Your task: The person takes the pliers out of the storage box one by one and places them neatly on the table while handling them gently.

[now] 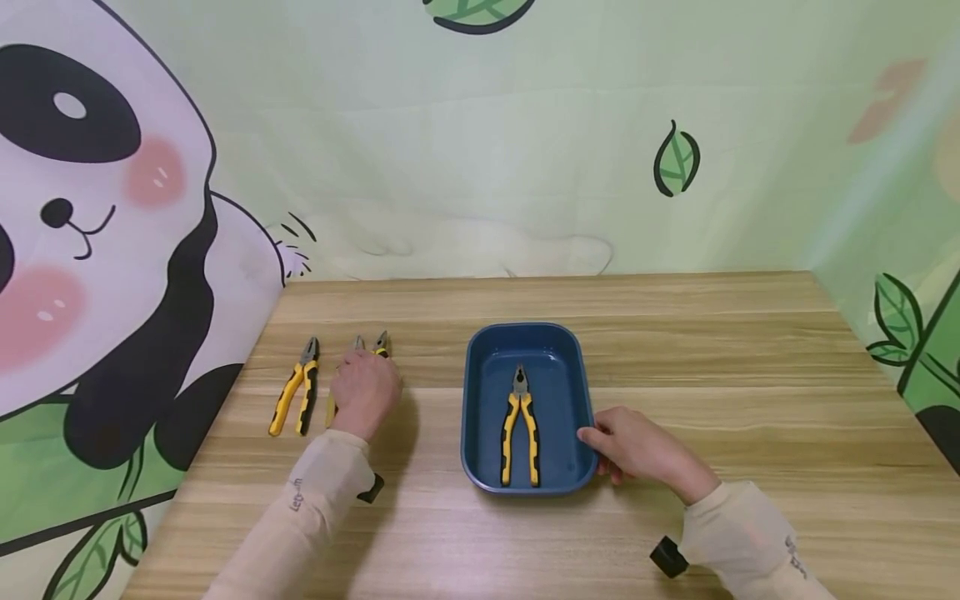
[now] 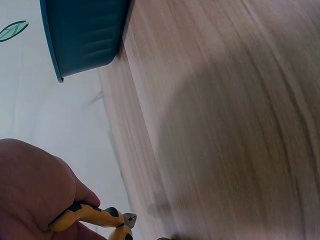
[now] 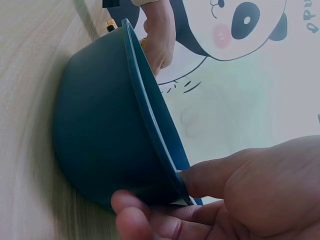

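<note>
My left hand (image 1: 365, 392) reaches down over the left side of the table and grips a pair of pliers (image 2: 92, 215) by its yellow and black handle. Past its fingers, two pliers heads show in the head view; the rest of both tools is mostly hidden. Left of that hand lies another pair of yellow and black pliers (image 1: 309, 377), handles spread. A blue tray (image 1: 561, 400) stands mid-table with one pair of pliers (image 1: 531, 421) lying inside, head pointing away. My right hand (image 1: 637, 446) pinches the tray's right rim, thumb over the edge, fingers outside against the wall.
The wooden table (image 1: 705, 358) runs back to a green printed backdrop (image 1: 555, 150) with a panda and leaves. Small black devices (image 1: 669, 557) sit at both wrists, over beige sleeves (image 1: 742, 537).
</note>
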